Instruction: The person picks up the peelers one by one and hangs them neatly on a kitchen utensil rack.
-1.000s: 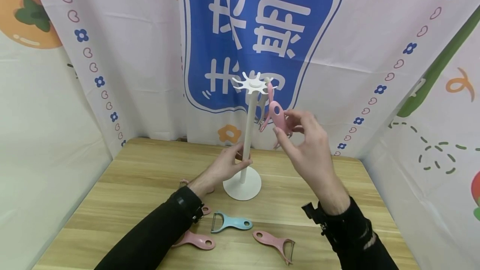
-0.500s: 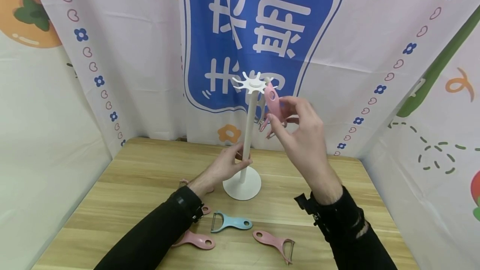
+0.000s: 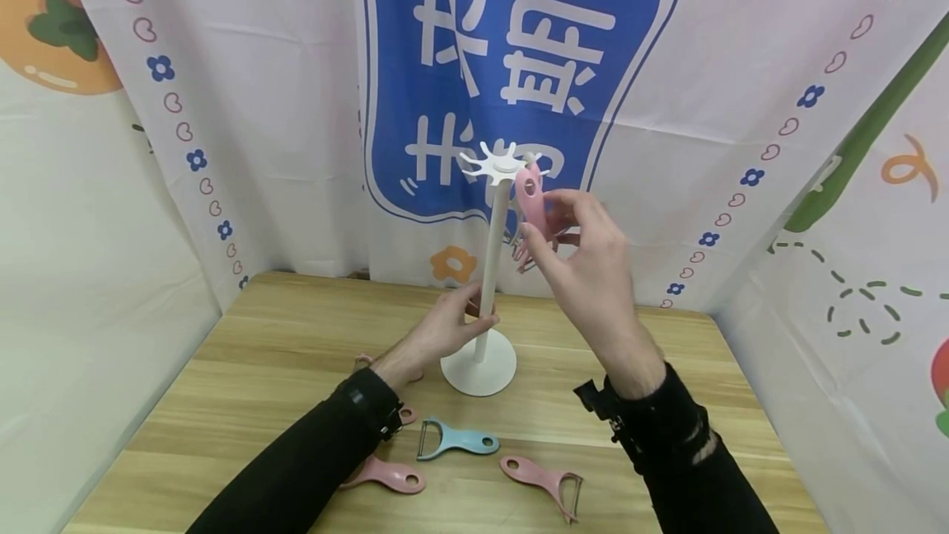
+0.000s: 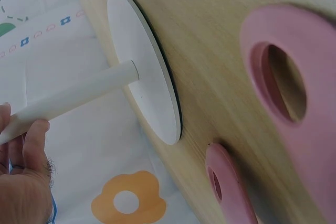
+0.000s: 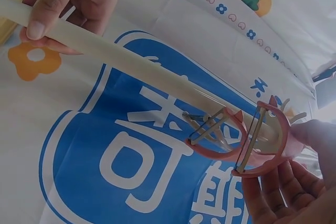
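Note:
A white stand with a round base (image 3: 491, 373), an upright pole (image 3: 494, 254) and a ring of hooks (image 3: 498, 165) stands on the table. My left hand (image 3: 442, 324) grips the pole low down. Up by the hooks, my right hand (image 3: 593, 270) pinches a pink peeler (image 3: 532, 203), its handle hole upward and overlapping a hook; I cannot tell whether the hook is through it. Blade end downward, that peeler (image 5: 283, 145) shows in the right wrist view. Next to it hangs another pink peeler (image 5: 239, 124), with a paler one partly hidden behind.
On the wooden table (image 3: 652, 452) lie a blue peeler (image 3: 463, 440), a pink peeler (image 3: 537, 476) at the front, and another pink peeler (image 3: 393, 475) partly under the left sleeve. More pink handles (image 3: 408, 414) show beside the left forearm. A printed curtain (image 3: 282, 147) hangs behind.
My right hand has moved left and slightly up, bringing the pink peeler's handle hole from beside the stand to the hooks. The left hand keeps its hold on the pole.

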`<state>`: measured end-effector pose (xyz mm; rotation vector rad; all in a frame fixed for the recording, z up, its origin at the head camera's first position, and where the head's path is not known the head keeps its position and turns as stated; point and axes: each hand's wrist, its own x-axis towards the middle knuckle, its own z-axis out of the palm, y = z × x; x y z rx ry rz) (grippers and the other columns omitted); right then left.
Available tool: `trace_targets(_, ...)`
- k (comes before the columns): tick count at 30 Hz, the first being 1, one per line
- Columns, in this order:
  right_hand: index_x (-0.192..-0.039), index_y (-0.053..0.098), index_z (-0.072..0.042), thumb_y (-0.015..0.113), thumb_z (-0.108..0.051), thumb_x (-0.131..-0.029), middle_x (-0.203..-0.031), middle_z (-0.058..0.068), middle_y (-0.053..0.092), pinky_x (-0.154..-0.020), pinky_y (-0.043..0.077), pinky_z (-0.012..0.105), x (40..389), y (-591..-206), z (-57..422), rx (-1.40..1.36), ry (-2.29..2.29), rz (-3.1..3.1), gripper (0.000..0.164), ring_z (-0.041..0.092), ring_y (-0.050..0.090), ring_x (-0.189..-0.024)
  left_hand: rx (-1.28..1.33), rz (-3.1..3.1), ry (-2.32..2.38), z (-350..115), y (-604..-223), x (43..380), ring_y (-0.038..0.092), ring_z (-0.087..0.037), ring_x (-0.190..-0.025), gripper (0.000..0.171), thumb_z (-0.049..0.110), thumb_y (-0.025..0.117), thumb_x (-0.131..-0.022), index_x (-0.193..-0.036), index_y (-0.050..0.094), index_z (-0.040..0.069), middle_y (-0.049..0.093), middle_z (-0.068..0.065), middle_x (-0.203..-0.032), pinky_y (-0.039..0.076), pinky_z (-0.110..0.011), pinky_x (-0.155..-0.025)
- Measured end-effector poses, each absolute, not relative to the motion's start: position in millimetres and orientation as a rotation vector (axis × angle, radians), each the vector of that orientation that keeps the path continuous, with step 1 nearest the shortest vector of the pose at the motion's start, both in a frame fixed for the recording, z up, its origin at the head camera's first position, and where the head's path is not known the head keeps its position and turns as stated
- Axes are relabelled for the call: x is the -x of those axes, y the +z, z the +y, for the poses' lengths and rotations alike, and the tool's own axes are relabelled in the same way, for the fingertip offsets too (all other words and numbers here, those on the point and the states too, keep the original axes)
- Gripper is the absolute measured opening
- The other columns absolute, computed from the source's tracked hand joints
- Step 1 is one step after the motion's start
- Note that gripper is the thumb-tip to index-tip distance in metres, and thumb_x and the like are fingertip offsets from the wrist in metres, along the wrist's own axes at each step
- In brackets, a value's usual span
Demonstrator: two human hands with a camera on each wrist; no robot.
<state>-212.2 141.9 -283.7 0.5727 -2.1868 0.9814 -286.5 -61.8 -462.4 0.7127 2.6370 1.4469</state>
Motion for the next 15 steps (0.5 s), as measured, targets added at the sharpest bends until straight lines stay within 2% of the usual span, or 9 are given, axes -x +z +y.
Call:
trace_targets(5,-0.135,0.058,-0.006,0.073,-0.029,-0.097,-0.117,0.005,0.063,-0.084,0.060,0.033,214.4,-287.0,140.5,-0.573,1.005,-2.199,0.046,0.013,0.062,-0.100,-0.724,2.651,1.440,-61.2,-463.0,286.9,0.064,-0.011,-0.106,0.024,0.033,0.071,-0.098,-0.119,0.061,0.026,0.066,0.010,-0.107,0.056,-0.037,-0.087)
trace_targets(12,-0.137,0.056,-0.007,0.073,-0.030,-0.097,-0.116,0.007,0.062,-0.084,0.059,0.025,215.3,-292.9,139.0,-0.572,1.009,-2.230,0.049,0.013,0.062,-0.100,-0.732,2.645,1.452,-61.2,-462.7,286.2,0.064,-0.011,-0.105,0.022,0.032,0.072,-0.098,-0.116,0.061,0.026,0.066,0.010,-0.106,0.056,-0.038,-0.088)
trace_targets(15,-0.137,0.056,-0.007,0.074,-0.029,-0.096,-0.115,0.006,0.063,-0.083,0.059,0.025,215.1,-293.7,139.2,-0.578,1.022,-2.223,0.050,0.013,0.063,-0.100,-0.744,2.648,1.452,-61.4,-462.9,286.4,0.065,-0.011,-0.105,0.021,0.032,0.072,-0.098,-0.116,0.062,0.025,0.067,0.010,-0.106,0.056,-0.038,-0.089)
